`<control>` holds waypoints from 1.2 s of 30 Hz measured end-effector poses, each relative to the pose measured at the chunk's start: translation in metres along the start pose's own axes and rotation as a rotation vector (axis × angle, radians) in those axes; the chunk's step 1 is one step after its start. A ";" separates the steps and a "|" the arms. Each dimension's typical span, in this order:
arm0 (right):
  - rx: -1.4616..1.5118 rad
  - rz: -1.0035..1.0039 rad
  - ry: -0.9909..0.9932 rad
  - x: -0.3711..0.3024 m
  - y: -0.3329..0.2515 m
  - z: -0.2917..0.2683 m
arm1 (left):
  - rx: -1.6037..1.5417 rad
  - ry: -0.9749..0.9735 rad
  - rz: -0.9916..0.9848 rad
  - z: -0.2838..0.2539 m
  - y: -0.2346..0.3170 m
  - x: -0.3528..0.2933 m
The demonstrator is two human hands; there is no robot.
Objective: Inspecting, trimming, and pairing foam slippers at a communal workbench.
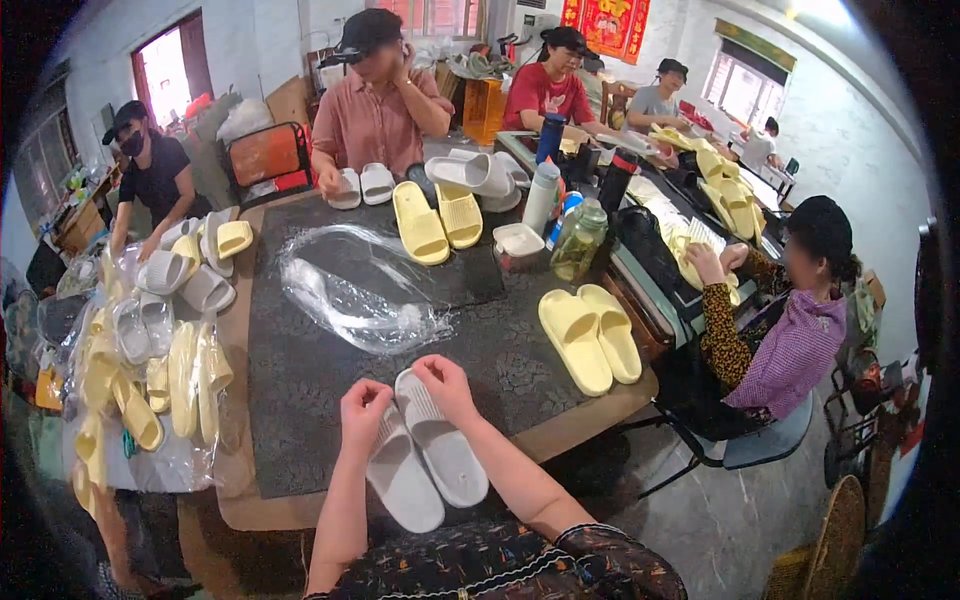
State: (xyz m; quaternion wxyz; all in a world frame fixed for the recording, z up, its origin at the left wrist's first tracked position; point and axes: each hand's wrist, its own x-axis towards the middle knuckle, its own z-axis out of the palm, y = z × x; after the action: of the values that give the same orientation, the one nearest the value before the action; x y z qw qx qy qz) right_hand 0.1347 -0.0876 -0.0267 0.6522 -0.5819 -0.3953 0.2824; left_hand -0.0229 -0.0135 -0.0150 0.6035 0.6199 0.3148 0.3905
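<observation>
A pair of light grey slide slippers sits at the near edge of the table in front of me, open heels toward my body. My left hand (365, 410) is closed, fingertips pinched at the strap side of the left slipper (408, 488). My right hand (445, 388) is closed over the upper strap of the right slipper (455, 468). The slippers lie side by side with their inner edges touching. Just beyond them a crumpled clear plastic bag (345, 300) is spread on the dark table mat (300, 430).
Yellow slippers (592, 340) lie at the right, and another yellow pair (438, 222) at the far side, near grey ones (376, 184). Bottles, a jar (580, 245) and a white-lidded tub (518, 245) stand far right. Bagged slippers (150, 385) cover the left. Several co-workers sit or stand around.
</observation>
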 end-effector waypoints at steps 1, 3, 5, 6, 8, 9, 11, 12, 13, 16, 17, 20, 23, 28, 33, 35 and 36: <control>0.071 -0.028 0.073 -0.001 -0.007 0.003 | -0.044 0.030 -0.032 -0.003 0.001 0.001; 0.216 -0.066 0.180 0.001 -0.012 0.004 | -0.075 0.072 -0.063 -0.003 0.009 -0.004; 0.284 -0.057 0.206 -0.002 -0.017 -0.011 | -0.124 0.066 -0.073 0.002 0.013 -0.004; 0.358 -0.040 0.230 -0.005 -0.026 -0.017 | -0.128 0.069 -0.064 0.002 0.013 -0.005; 0.481 0.002 0.089 -0.022 -0.046 -0.026 | 0.080 -0.090 -0.003 0.001 0.010 -0.007; 0.502 0.046 -0.021 -0.038 -0.064 -0.034 | 0.088 -0.122 -0.104 0.001 0.014 -0.012; 0.260 0.183 -0.576 -0.079 -0.106 -0.059 | 0.113 -0.150 -0.099 -0.004 0.001 -0.023; 0.202 0.090 -0.838 -0.099 -0.129 -0.063 | 0.090 -0.178 -0.116 -0.006 0.000 -0.030; 0.267 0.163 -1.224 -0.103 -0.154 -0.072 | 0.087 -0.178 -0.115 -0.007 0.000 -0.030; 0.336 0.022 -1.434 -0.105 -0.148 -0.077 | 0.142 -0.165 -0.096 0.003 0.002 -0.022; 0.233 -0.010 -1.236 -0.095 -0.147 -0.079 | 0.108 -0.143 -0.072 0.006 0.003 -0.007; 0.370 0.264 -0.355 -0.040 -0.145 -0.062 | 0.125 -0.072 -0.045 0.014 -0.003 0.047; 0.679 0.190 -0.109 0.005 -0.141 -0.058 | 0.226 -0.063 -0.090 0.019 0.027 0.056; -0.024 0.341 -1.272 -0.077 -0.148 -0.078 | 0.490 -0.151 0.094 -0.018 0.002 -0.012; 0.115 0.244 -0.855 -0.034 -0.114 -0.062 | 0.355 -0.200 0.050 0.010 0.006 0.027; 0.208 0.123 -0.305 0.011 -0.158 -0.060 | 0.283 -0.159 -0.035 0.008 0.027 0.052; 0.628 0.011 -0.172 0.034 -0.153 -0.077 | 0.306 -0.106 -0.014 0.001 0.032 0.064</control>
State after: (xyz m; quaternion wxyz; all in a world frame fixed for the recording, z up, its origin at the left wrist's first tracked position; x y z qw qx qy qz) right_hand 0.2038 -0.1255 0.1293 0.7626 -0.3285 -0.3393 0.4421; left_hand 0.0074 0.0384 0.0234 0.5206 0.7219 0.3428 0.3005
